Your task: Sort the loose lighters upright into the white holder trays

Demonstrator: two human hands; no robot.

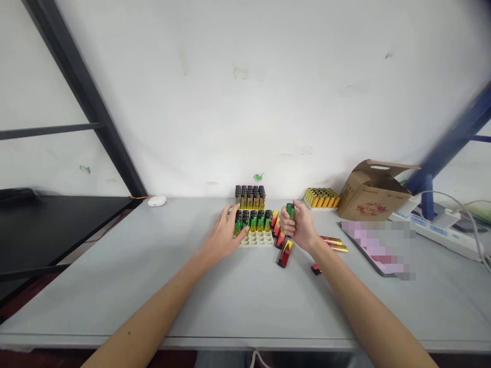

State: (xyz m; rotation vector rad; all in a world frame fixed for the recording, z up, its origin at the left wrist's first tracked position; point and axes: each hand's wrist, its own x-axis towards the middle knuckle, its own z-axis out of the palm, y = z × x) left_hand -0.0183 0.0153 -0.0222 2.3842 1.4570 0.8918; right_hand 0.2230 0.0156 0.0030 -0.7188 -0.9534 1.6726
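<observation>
My right hand [297, 224] is closed around a green lighter [290, 210], held upright above the table with its top showing above my fingers. My left hand [224, 230] reaches to the left end of a white tray [258, 240], thumb and fingers apart beside the green-and-yellow lighters [261, 221] standing there; whether it touches one I cannot tell. The tray's front holes hold no lighters. Between my hands and below the right one lie loose red-and-yellow lighters [285, 253]. Part of a red lighter [316, 269] shows by my right forearm.
Behind the tray stands a block of dark-topped lighters [250, 198]. Toward the right are yellow lighters in a tray [321, 198], an open cardboard box [374, 194], a tablet-like slab [378, 250] and a power strip [441, 235]. A white case [157, 201] lies back left.
</observation>
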